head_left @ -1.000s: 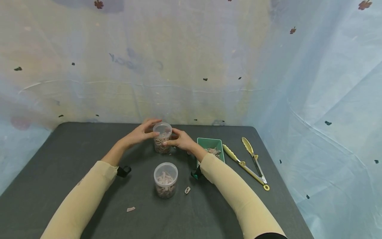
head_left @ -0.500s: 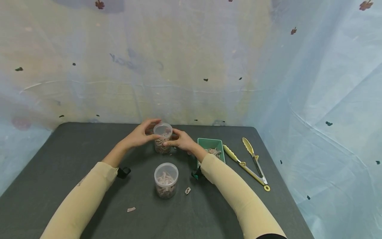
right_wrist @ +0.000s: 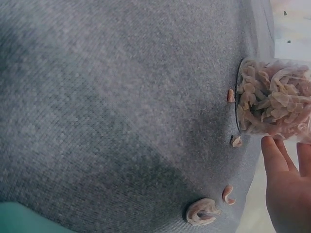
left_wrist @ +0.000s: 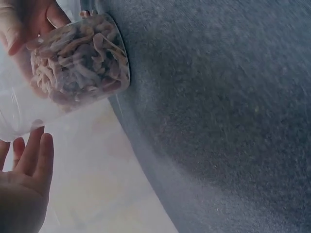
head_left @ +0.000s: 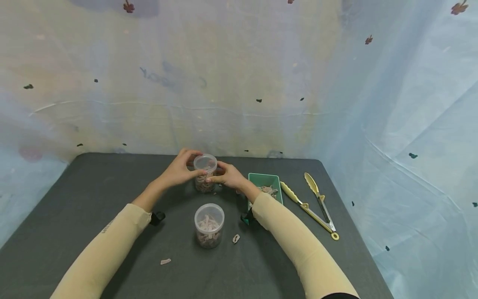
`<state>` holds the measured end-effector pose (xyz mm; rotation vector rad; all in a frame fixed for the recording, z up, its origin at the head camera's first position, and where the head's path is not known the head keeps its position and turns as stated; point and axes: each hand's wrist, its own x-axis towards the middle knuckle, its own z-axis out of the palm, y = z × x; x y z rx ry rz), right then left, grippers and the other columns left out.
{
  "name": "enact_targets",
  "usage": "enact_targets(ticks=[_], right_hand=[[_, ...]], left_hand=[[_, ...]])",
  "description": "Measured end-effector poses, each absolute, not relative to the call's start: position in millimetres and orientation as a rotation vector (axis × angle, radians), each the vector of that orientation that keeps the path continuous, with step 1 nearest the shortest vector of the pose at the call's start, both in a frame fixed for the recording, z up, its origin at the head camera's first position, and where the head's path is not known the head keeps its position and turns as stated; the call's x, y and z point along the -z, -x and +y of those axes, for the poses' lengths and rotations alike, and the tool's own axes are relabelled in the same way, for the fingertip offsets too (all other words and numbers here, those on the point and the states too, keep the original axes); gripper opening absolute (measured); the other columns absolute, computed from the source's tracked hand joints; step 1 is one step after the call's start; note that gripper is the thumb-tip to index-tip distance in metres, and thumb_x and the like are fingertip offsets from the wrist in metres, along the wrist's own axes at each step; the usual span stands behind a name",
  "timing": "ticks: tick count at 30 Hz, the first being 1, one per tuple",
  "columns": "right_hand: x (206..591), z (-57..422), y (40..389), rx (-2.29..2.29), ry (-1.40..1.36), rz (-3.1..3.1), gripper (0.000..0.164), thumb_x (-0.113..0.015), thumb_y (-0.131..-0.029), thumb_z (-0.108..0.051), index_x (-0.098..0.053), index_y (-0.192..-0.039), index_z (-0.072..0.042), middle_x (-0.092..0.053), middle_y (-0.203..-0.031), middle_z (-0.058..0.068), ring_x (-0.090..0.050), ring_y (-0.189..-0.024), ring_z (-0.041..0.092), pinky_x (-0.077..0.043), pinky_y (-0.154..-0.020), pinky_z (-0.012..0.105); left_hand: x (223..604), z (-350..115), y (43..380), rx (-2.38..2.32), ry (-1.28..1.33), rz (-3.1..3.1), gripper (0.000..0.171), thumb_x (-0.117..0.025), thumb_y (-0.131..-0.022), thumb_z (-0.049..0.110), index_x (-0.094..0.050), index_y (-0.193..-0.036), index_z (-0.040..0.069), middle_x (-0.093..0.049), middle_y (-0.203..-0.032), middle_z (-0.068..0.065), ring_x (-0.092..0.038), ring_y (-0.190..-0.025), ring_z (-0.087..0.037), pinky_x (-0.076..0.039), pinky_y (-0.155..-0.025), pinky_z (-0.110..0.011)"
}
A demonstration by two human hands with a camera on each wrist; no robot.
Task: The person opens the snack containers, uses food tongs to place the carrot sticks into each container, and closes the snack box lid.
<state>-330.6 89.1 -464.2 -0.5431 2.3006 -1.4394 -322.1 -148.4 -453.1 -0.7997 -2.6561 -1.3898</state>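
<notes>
Near the back of the table stands a clear plastic jar [head_left: 203, 185], well filled with curled greyish-pink strips. My left hand [head_left: 178, 169] grips its top from the left, the thumb lying across the front of the rim. From the other side my right hand [head_left: 232, 177] holds the jar's wall between thumb and fingers. The strips press against the clear wall in the left wrist view, where the left hand [left_wrist: 24, 187] reaches to the top end. In the right wrist view, the right hand's [right_wrist: 289, 191] fingers touch the jar's side.
A second clear jar [head_left: 209, 238] of similar strips stands nearer. To the right are a green tray [head_left: 263, 175] holding more strips and spread yellow-tipped tongs [head_left: 313, 215]. Loose pieces [head_left: 236, 238] lie on the dark table [head_left: 112, 187]. A plastic sheet [head_left: 224, 74] hangs behind.
My left hand has turned a little round the jar's top, its thumb sliding to the right along the front. The right hand and the jar stay in place; the head view shifts slightly.
</notes>
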Motion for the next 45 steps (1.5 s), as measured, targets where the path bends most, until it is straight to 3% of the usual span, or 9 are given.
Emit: enact_targets(ticks=[8,12,16,20,25,33,36,42,45], right_hand=[[464.9,89.2,331.2,1.438,0.545,2.31,0.074,-0.078,-0.096,-0.028,-0.042,-0.16,-0.016,-0.056,-0.151,0.01,-0.056,-0.138,0.028,-0.05,-0.108,0.049],[464.9,89.6,331.7,1.423,0.548,2.312,0.076,-0.079,-0.096,-0.028,-0.041,-0.161,-0.016,-0.056,-0.151,0.011,-0.055,-0.138,0.028,-0.049,-0.109,0.049],[464.6,90.5,332.7,1.413,0.549,2.317,0.076,-0.078,-0.096,-0.027,-0.04,-0.161,-0.015,-0.057,-0.15,0.012,-0.056,-0.137,0.029,-0.049,-0.109,0.049],[464.4,91.9,333.6,1.408,0.551,2.324,0.075,-0.078,-0.096,-0.027,-0.041,-0.161,-0.016,-0.057,-0.149,0.011,-0.057,-0.137,0.029,-0.049,-0.109,0.05],[465.7,92.6,334.6,1.408,0.56,2.312,0.076,-0.078,-0.097,-0.029,-0.04,-0.161,-0.017,-0.057,-0.15,0.011,-0.056,-0.137,0.029,-0.049,-0.109,0.049],[465.0,92.6,333.5,1.419,0.56,2.295,0.074,-0.077,-0.097,-0.028,-0.041,-0.16,-0.016,-0.056,-0.151,0.011,-0.055,-0.138,0.029,-0.049,-0.109,0.05],[464.6,92.5,333.8,1.421,0.559,2.288,0.073,-0.078,-0.097,-0.027,-0.042,-0.16,-0.017,-0.056,-0.151,0.01,-0.055,-0.138,0.028,-0.048,-0.11,0.05],[464.5,92.9,334.1,1.405,0.551,2.298,0.076,-0.077,-0.097,-0.028,-0.039,-0.161,-0.016,-0.055,-0.152,0.012,-0.054,-0.14,0.029,-0.049,-0.109,0.05],[464.7,92.7,333.8,1.414,0.547,2.291,0.074,-0.077,-0.097,-0.027,-0.041,-0.16,-0.016,-0.056,-0.151,0.011,-0.054,-0.139,0.029,-0.049,-0.109,0.05]], left_hand=[[453.8,-155.8,324.2,1.441,0.932,-2.618,0.058,-0.072,-0.1,0.014,-0.048,-0.152,0.002,-0.042,-0.144,-0.023,-0.049,-0.134,-0.049,-0.047,-0.105,-0.063],[453.2,-160.8,325.6,1.572,1.021,-2.634,0.056,-0.061,-0.106,0.009,-0.041,-0.158,0.004,-0.029,-0.163,-0.022,-0.033,-0.148,-0.048,-0.039,-0.111,-0.068],[450.0,-160.6,324.9,1.667,1.032,-2.655,0.055,-0.051,-0.109,0.007,-0.035,-0.162,0.004,-0.021,-0.17,-0.02,-0.02,-0.154,-0.046,-0.03,-0.115,-0.071],[446.7,-154.9,321.5,1.444,0.935,-2.714,0.059,-0.061,-0.107,0.021,-0.039,-0.159,0.004,-0.033,-0.162,-0.022,-0.035,-0.146,-0.046,-0.035,-0.114,-0.067],[445.5,-146.1,318.5,1.222,0.836,-2.731,0.071,-0.081,-0.095,0.027,-0.048,-0.152,0.002,-0.043,-0.146,-0.023,-0.049,-0.13,-0.042,-0.043,-0.107,-0.063],[447.0,-146.0,321.0,1.194,0.856,-2.718,0.068,-0.08,-0.095,0.028,-0.05,-0.151,0.005,-0.046,-0.147,-0.019,-0.054,-0.122,-0.036,-0.049,-0.091,-0.054],[446.5,-148.8,322.2,1.236,0.939,-2.714,0.067,-0.076,-0.098,0.024,-0.046,-0.154,0.004,-0.042,-0.155,-0.022,-0.05,-0.13,-0.041,-0.051,-0.092,-0.057],[446.9,-149.6,323.4,1.29,1.034,-2.753,0.065,-0.064,-0.106,0.02,-0.034,-0.161,0.002,-0.02,-0.17,-0.02,-0.02,-0.151,-0.048,-0.035,-0.109,-0.071],[446.7,-148.5,322.0,1.239,0.97,-2.747,0.067,-0.068,-0.104,0.023,-0.038,-0.159,0.001,-0.024,-0.168,-0.02,-0.024,-0.15,-0.047,-0.036,-0.109,-0.07]])
